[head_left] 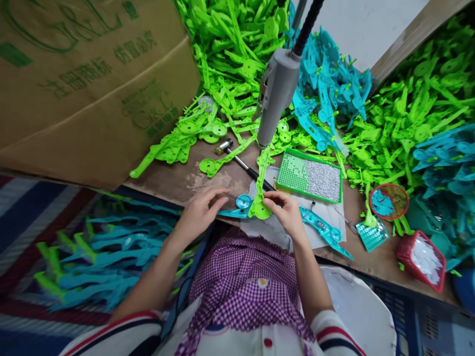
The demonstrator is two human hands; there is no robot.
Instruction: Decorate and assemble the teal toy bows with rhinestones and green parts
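My right hand pinches the edge of a bright green plastic part with a round end and a long arm. Under it on the table lies a long blue plastic piece with a round cup. Just left of that cup is my left hand, thumb and forefinger brought close together. A thin dark line runs from these fingertips toward the cup; whether they grip it is unclear. Another blue piece rests by my right wrist. Above the green part hangs a grey electric screwdriver, upright and touched by neither hand.
A green tray holds many small silvery pieces. Behind it lies a hammer. Heaps of green parts and blue parts cover the back. A large carton stands left; a red basket stands right.
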